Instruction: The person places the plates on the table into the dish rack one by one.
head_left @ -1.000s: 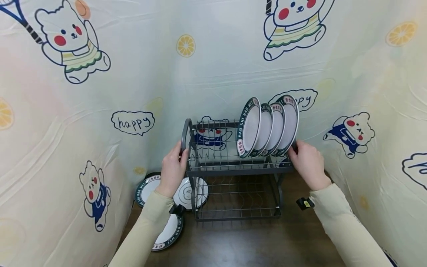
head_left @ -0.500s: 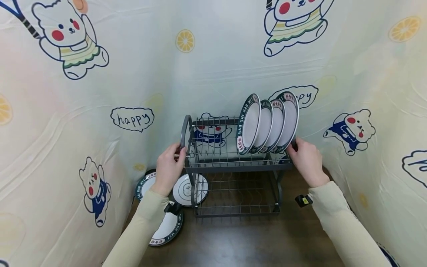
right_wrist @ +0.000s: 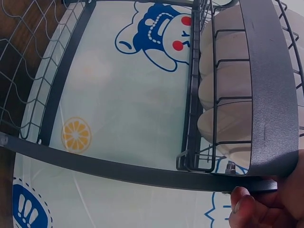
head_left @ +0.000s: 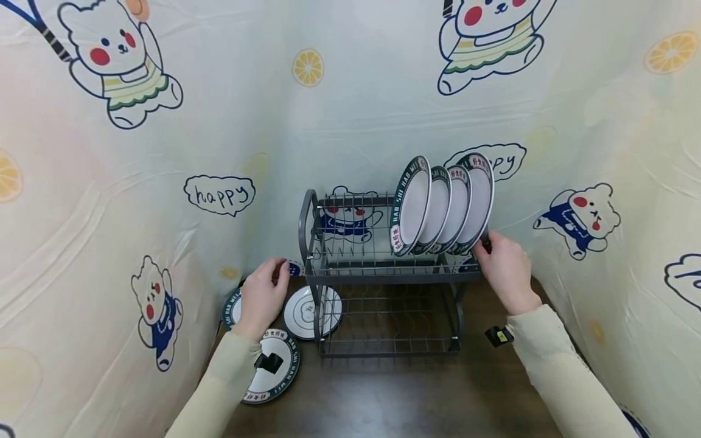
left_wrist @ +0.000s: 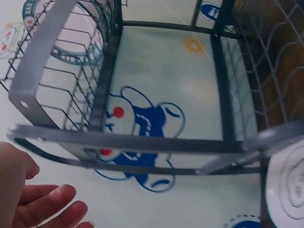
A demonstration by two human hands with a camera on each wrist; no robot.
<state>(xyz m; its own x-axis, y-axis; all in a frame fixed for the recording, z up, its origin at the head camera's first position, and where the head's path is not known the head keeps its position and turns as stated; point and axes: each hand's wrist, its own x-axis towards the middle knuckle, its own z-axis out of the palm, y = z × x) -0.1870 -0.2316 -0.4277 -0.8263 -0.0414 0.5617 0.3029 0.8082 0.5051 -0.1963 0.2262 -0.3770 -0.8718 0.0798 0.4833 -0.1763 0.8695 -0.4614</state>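
A dark grey two-tier dish rack (head_left: 391, 279) stands on the brown table. Several white plates with green lettered rims (head_left: 414, 208) lean upright at the right of its upper tier. My right hand (head_left: 505, 272) grips the rack's right end; in the right wrist view, the fingers curl round the grey side frame (right_wrist: 142, 176). Off the rack's left end hangs my left hand (head_left: 261, 298), holding nothing, its fingers loosely bent and apart from the side frame (left_wrist: 128, 141). Beneath and beside it lie a green-rimmed plate (head_left: 282, 371), a plain white saucer-like dish (head_left: 300, 313) and a partly hidden plate (head_left: 234, 309).
A cloth printed with bears and orange slices (head_left: 350, 121) hangs behind and on both sides. The brown tabletop (head_left: 394, 395) extends in front of the rack. The lower tier (head_left: 386, 353) is bare wire.
My left hand has let go of the rack's left end and moved left and down from it. The right hand keeps its grip. The rack and plates stay in place.
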